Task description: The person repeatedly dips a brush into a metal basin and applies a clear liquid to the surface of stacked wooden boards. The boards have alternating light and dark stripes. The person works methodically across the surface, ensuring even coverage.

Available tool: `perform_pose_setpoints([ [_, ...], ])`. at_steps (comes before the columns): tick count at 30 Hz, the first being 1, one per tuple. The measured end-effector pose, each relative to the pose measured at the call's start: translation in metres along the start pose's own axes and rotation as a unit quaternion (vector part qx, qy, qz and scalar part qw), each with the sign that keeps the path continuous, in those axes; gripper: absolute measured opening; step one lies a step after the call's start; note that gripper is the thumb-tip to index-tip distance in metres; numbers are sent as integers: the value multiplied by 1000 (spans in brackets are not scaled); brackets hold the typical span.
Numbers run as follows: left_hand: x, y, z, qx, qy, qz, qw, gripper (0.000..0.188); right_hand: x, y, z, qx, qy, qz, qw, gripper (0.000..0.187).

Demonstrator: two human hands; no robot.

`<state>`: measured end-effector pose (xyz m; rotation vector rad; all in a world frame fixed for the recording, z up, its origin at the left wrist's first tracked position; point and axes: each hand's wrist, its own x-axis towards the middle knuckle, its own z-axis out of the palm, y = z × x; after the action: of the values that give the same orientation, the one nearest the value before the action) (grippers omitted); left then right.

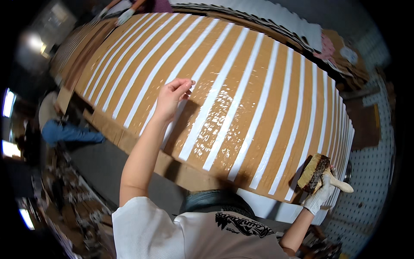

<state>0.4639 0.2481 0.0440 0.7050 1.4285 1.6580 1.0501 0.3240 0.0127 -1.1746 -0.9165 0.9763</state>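
Note:
In front of me lies a wide brown sheet (235,125) with white strips (269,103) running across it side by side. Its middle glistens as if wet. Above the strips left of centre, my bare left hand (173,96) is pinched closed; a tiny dark bit shows at the fingertips, too small to name. At the near right edge, my right hand (319,196) wears a white glove and grips a wide brush (314,173) with pale bristles and a wooden handle. The brush is tilted, bristles toward the left; whether it touches the sheet I cannot tell.
Across the far left corner, a co-worker's gloved hand (125,17) rests by the sheet's edge. Another person in blue jeans (71,131) is at the left. Stacked corrugated sheets (276,17) lie along the far side. A perforated grey surface (362,207) stands at the right.

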Motion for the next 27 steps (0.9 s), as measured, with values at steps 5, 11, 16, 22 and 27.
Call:
perform_pose_setpoints([
  [5,-130,17,-24,-104,94,-3,990,20,8,0,30,50,-94,-7,994,46],
  [11,-288,-36,-79,-206,295,32,932,28,12,-18,45,59,-201,28,977,45],
  [16,-444,-153,-125,-353,577,-18,736,14,11,-27,53,11,-224,77,972,43],
  [22,-617,-284,-110,-427,756,-100,485,11,9,-35,62,-82,-288,13,954,41],
  [27,-684,-328,-82,-446,790,-85,412,8,6,-41,64,-232,-334,-241,881,42],
])
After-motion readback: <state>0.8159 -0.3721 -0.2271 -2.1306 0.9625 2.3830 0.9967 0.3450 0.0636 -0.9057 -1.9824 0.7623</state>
